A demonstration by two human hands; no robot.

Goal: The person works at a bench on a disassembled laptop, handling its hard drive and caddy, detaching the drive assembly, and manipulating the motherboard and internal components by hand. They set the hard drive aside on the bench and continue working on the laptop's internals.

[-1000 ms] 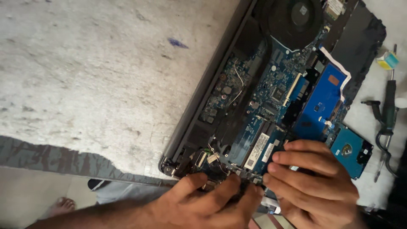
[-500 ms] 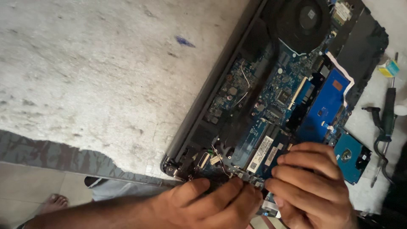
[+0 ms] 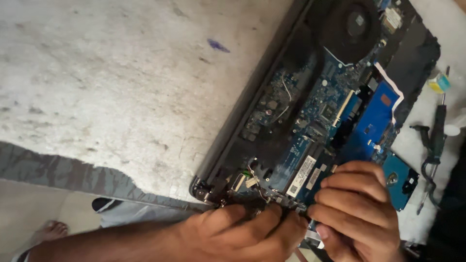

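Hands meet at the near corner of an opened laptop that lies bottom-up on a worn white tabletop, its cover off and its blue motherboard bare. The left hand curls its fingers over the chassis edge beside the hinge, pressing down on the small parts and thin wires there. The right hand is closed in a pinch at the motherboard's near edge, just beside the labelled memory module; what its fingertips grip is hidden under the knuckles, so I cannot tell whether it is a cable, a connector or the board's edge. Judging by the pose, the step in hand is freeing or seating something small at that corner. The next move likely calls for a light, straight pull or push, the left hand steadying the chassis so the thin wires do not snag. A blue hard drive rests at the laptop's edge near the right hand; the cooling fan sits at the far end, and a dark screwdriver lies apart.
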